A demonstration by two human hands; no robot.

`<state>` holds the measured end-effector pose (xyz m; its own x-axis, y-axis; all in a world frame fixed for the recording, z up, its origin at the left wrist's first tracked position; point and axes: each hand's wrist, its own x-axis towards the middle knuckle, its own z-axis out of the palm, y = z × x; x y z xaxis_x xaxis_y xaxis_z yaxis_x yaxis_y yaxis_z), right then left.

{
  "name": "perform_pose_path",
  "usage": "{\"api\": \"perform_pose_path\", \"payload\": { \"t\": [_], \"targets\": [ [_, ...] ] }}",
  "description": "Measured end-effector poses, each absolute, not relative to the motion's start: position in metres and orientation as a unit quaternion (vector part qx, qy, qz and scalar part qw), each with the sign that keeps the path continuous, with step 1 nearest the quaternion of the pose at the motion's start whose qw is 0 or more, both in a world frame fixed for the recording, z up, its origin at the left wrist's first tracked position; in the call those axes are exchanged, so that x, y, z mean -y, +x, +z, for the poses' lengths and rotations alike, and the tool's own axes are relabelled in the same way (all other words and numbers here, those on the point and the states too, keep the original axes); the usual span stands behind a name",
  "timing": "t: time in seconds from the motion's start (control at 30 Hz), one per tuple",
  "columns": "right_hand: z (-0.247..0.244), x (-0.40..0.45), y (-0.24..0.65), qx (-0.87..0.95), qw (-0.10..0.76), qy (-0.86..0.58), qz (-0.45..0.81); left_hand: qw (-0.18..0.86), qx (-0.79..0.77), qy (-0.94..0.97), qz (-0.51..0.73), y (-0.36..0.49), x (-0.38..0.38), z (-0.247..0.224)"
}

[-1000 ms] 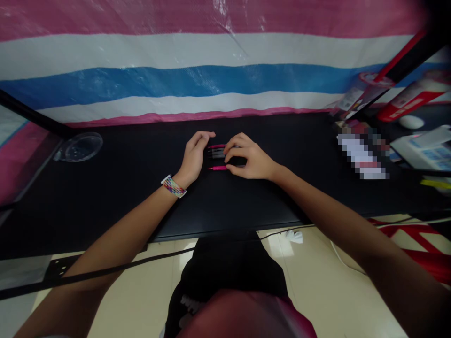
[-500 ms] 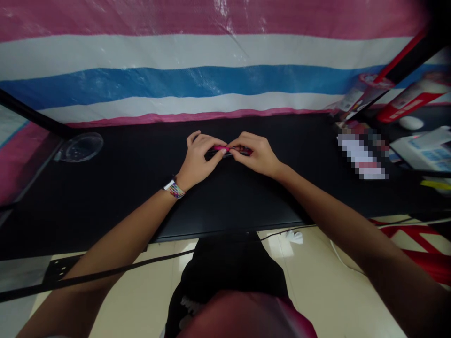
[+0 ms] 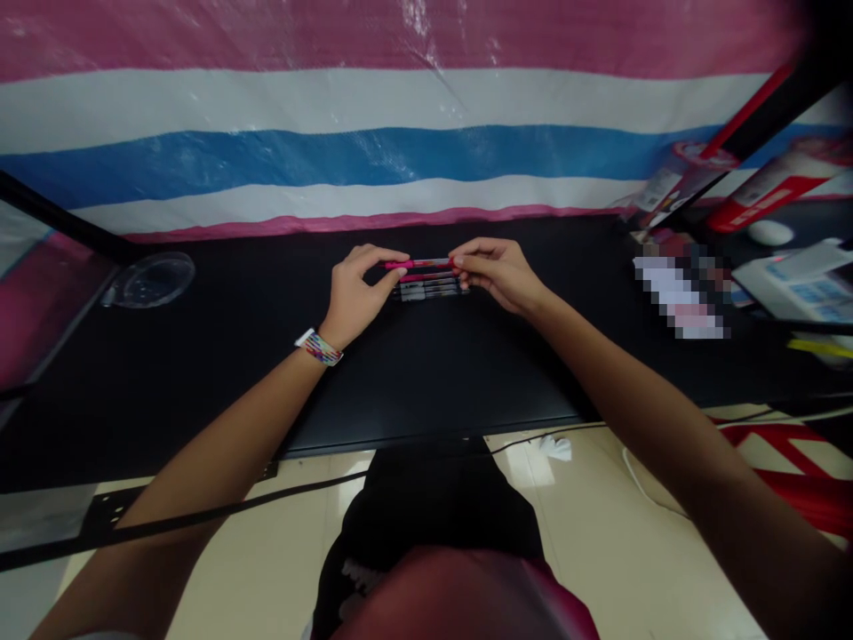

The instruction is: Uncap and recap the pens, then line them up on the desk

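Observation:
A pink-capped pen [image 3: 430, 263] lies crosswise between my two hands, over the black table. My left hand [image 3: 356, 289] pinches its pink cap between thumb and fingers; a woven band circles that wrist. The pen's other end sits in the closed fingertips of my right hand [image 3: 497, 274]. Just nearer to me, several pens [image 3: 432, 289] lie side by side in a row, one with a pink cap and others with dark ends. Their right tips are partly behind my right fingers.
A clear round lid [image 3: 160, 277] rests on the black table [image 3: 200, 382] at the left. To the right are a cup [image 3: 680, 187], a red and white canister [image 3: 779, 182], a white mouse [image 3: 771, 233] and a blurred-out item. A striped sheet [image 3: 373, 151] hangs behind.
My hands have moved slightly apart and away from me, with the pink-capped pen between them. The row of pens, largely covered by my fingers before, now shows.

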<state>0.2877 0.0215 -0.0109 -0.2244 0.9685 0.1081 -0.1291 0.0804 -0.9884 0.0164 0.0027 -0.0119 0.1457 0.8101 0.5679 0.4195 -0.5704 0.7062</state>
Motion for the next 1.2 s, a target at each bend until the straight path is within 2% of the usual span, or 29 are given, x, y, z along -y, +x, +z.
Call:
{"api": "perform_pose_path", "payload": {
  "t": [0.2,0.33,0.47,1.2],
  "targets": [
    [-0.015,-0.023,0.284,0.564,0.514,-0.375,0.526,0.188,-0.425,0.738,0.489,0.016,-0.003,-0.014],
    [-0.016,-0.024,0.283,0.573,0.518,-0.379,0.509,0.224,-0.43,0.729,0.483,0.014,-0.007,-0.019],
    [-0.019,-0.027,0.285,0.557,0.521,-0.389,0.516,0.26,-0.408,0.713,0.507,0.01,-0.013,-0.023],
    [-0.024,-0.033,0.29,0.521,0.531,-0.393,0.541,0.278,-0.415,0.687,0.528,0.003,-0.024,-0.026]
  ]
}}
